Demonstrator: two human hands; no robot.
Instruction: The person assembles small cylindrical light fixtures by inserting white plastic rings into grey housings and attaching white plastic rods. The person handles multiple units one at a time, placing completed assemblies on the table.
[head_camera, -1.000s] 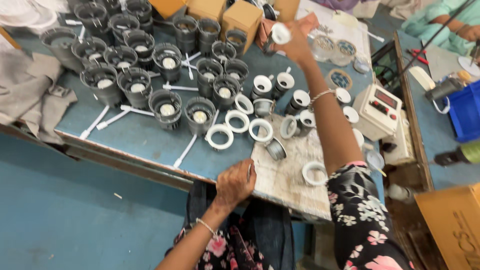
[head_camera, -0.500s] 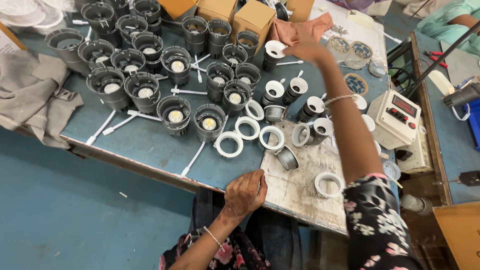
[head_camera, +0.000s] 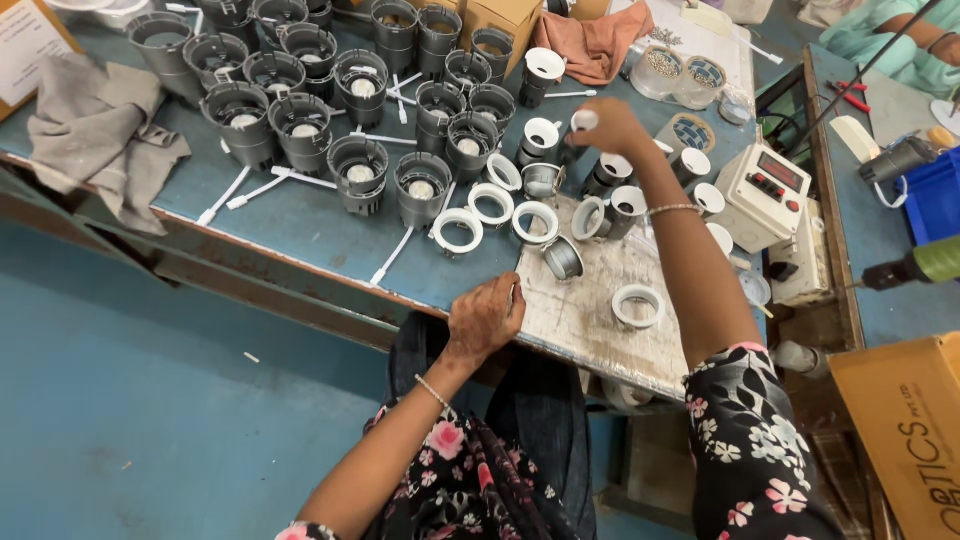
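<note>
The right hand (head_camera: 612, 125) was found lower and nearer the body than a second before — then it was raised toward the cardboard boxes at the far edge, now it hovered just above the cluster of white-mouthed cups at the centre of the bench (head_camera: 300, 225). Its fingers were closed around a small white cap (head_camera: 584, 119), held at the fingertips; the cap sat at about 9 o'clock from the knuckles and was clear of the bench. Directly below, at 6 o'clock from the hand, stood a dark cup (head_camera: 603, 177), with another cup (head_camera: 540, 140) at 8 o'clock.

The left hand (head_camera: 485, 318) had not moved over the interval. It rested on the near edge of the bench, fingers curled loosely, gripping nothing that could be seen.

White rings (head_camera: 458, 229) lay in a row at 12 o'clock from the left hand, and one ring (head_camera: 638, 306) lay apart on the pale worn board (head_camera: 590, 320) at 3 o'clock. Grey finned housings (head_camera: 358, 172) filled the far left of the bench.

Judgement — the cap had been fetched from the far side and brought over the cups; it was not yet seated on any of them.
</note>
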